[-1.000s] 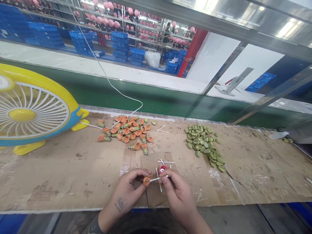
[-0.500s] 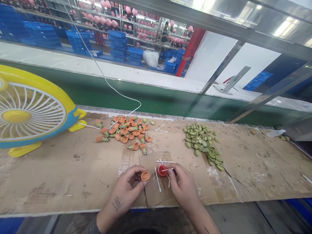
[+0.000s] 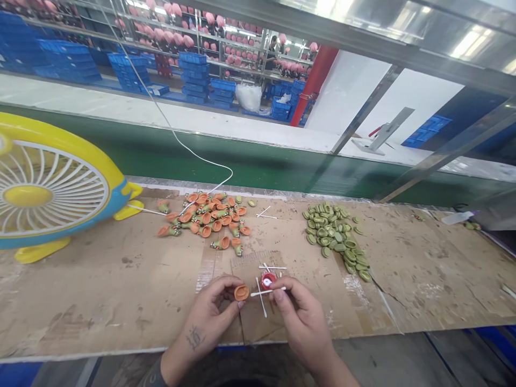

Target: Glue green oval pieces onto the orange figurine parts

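Observation:
Between the thumb and fingers of my left hand (image 3: 213,305) is a small figurine piece (image 3: 241,293) with an orange hollow facing up; the rest of it is hidden by my fingers. My right hand (image 3: 300,309) pinches a cotton swab (image 3: 264,292), whose white tip points left toward the orange hollow, a short gap away. Just behind that swab stands a small red pot (image 3: 268,280) with something white inside. Loose cotton swabs (image 3: 261,303) lie around the pot on a cardboard piece (image 3: 258,325).
A pile of orange-and-green figurine pieces (image 3: 209,215) lies behind my left hand. Green oval pieces (image 3: 334,231) are heaped at the right. A yellow-and-blue fan (image 3: 116,191) stands at the left, its white cable (image 3: 189,150) running over the green barrier (image 3: 266,169). Two swabs (image 3: 266,216) lie farther back.
My right hand has drawn the cotton swab out of the red pot and moved it toward me, its tip now left near the orange hollow. My left hand has barely moved.

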{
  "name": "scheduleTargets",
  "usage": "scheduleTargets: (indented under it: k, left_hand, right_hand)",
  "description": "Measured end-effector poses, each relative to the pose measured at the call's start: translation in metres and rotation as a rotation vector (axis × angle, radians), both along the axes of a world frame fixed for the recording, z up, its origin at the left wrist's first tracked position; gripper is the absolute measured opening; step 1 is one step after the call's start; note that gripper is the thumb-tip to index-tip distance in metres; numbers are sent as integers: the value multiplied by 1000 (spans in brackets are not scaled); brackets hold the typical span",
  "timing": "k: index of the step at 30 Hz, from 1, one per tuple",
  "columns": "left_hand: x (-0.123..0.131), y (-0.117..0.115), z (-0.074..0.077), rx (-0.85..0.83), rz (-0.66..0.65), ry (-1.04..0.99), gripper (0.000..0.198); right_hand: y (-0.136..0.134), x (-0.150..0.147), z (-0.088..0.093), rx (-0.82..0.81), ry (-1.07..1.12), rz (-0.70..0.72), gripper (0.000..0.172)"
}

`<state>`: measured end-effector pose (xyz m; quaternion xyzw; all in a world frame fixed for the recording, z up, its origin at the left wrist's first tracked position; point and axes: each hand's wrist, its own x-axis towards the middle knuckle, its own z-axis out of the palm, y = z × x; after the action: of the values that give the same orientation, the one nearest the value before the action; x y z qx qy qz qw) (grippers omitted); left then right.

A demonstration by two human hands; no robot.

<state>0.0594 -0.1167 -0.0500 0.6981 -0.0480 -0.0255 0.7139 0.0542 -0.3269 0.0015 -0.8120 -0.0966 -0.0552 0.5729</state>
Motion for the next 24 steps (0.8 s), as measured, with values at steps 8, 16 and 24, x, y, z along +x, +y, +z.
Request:
scheduleTargets:
  k: [8, 16, 24]
  left_hand:
    - [0, -1, 5, 39, -8, -24, 20]
    - [-3, 5, -4, 142, -29, -17, 30]
    - [-2, 7, 3, 244, -34, -156, 35]
  right_hand:
    - [7, 3, -8, -71, -1, 55, 18]
    - [7, 5, 1, -128, -152, 77, 18]
    - [-16, 15, 1, -247, -178, -40, 18]
